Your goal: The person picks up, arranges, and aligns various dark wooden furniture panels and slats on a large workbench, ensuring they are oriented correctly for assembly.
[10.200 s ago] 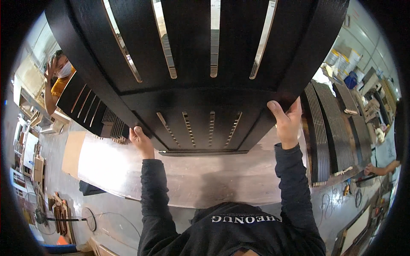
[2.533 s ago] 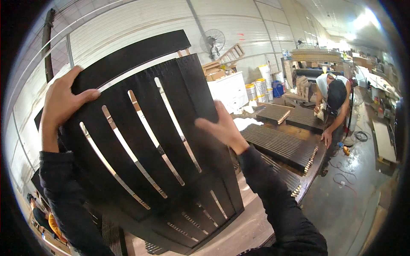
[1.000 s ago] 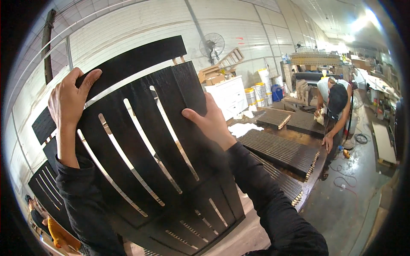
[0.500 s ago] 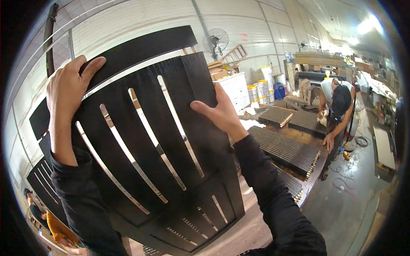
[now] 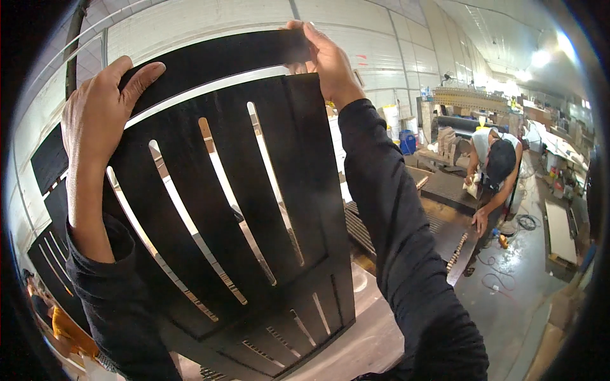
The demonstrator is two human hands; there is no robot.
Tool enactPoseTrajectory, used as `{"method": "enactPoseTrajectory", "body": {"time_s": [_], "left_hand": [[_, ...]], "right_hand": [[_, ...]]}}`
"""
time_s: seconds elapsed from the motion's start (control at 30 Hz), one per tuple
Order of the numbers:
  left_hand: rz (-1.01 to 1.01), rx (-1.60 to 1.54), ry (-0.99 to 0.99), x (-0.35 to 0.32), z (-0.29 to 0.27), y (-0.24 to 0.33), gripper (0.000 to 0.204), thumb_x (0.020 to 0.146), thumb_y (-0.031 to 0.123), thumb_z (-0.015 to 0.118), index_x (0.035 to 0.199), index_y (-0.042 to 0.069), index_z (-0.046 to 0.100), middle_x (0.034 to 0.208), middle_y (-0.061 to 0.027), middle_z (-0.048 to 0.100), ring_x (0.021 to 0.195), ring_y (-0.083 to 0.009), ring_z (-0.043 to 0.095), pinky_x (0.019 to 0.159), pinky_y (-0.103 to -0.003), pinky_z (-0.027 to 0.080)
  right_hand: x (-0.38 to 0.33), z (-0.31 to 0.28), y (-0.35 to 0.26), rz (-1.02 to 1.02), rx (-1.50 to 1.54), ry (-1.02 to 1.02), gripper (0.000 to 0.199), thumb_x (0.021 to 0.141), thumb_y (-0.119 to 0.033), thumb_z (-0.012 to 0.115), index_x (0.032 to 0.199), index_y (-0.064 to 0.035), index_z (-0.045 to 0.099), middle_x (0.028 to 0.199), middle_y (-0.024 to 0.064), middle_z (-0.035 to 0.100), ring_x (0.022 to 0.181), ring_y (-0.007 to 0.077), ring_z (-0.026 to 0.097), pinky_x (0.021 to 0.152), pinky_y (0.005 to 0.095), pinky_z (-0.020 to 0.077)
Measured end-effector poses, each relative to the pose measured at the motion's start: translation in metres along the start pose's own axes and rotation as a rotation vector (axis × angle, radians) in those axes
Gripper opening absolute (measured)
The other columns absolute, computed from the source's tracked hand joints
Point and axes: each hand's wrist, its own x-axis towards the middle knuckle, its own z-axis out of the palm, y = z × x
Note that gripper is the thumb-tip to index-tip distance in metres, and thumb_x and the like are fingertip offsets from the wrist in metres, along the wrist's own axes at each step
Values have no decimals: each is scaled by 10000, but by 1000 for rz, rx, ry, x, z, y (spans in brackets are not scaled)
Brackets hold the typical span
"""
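Observation:
A large black panel (image 5: 311, 146) with long curved slots stands tilted before me. Along its top edge runs a curved black board (image 5: 229, 56), with a narrow gap between the two. My left hand (image 5: 96, 117) is wrapped over that board left of its middle, the thumb lying on the near face. At the board's right end my right hand (image 5: 330, 60) is closed round it, its fingers partly hidden behind. Shorter slots show low on the panel, whose bottom edge is near a pale surface (image 5: 378, 305).
Another person (image 5: 499, 159) bends over dark ribbed boards (image 5: 450, 190) at the right. Behind them stands a blue bucket (image 5: 407, 141). Cables (image 5: 526, 222) lie on the floor. At lower left is a person in orange (image 5: 73, 330), near another slotted black panel (image 5: 54, 260).
My right hand has moved up from the panel's right side to the end of the top board. The gap under the board has narrowed at the right. My left hand still grips it.

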Motion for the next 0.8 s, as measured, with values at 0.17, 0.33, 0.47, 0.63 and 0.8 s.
{"method": "enactPoseTrajectory", "body": {"time_s": [0.17, 0.33, 0.47, 0.63, 0.8], "left_hand": [[-40, -2, -31, -2, 4, 0, 600, 776, 669, 490, 692, 79, 564, 492, -84, 512, 511, -250, 576, 562, -368, 446], [-7, -1, -16, -1, 1, 0, 589, 788, 657, 494, 701, 79, 573, 513, -86, 527, 512, -243, 567, 588, -363, 447], [-36, -7, -36, -6, 5, 2, 597, 784, 667, 488, 698, 85, 583, 529, -88, 539, 504, -230, 561, 580, -359, 441], [-62, -111, -242, 7, 16, -11, 587, 799, 655, 486, 655, 94, 581, 509, -72, 514, 488, -220, 545, 554, -362, 422], [-25, 8, -60, -7, 10, -4, 608, 824, 654, 450, 665, 81, 573, 533, -77, 500, 513, -239, 533, 583, -360, 429]], "right_hand": [[2, 3, 6, 31, -11, 104, 247, 961, -283, 459, 1061, -108, 602, 1049, 5, 585, 893, 90, 570, 672, 260, 527], [6, -8, 14, 22, 36, 49, 249, 958, -259, 457, 1090, -100, 596, 1083, 25, 585, 914, 110, 580, 689, 265, 542], [4, -9, 23, 7, 18, 56, 248, 957, -245, 454, 1097, -94, 593, 1048, 31, 591, 861, 119, 587, 653, 256, 528], [8, -14, 23, 46, -38, 81, 248, 955, -243, 458, 1103, -97, 593, 996, 31, 587, 768, 120, 580, 587, 244, 508], [9, -7, 29, 8, 5, 127, 240, 955, -235, 458, 1104, -100, 590, 979, 29, 590, 706, 130, 584, 579, 244, 506]]}}
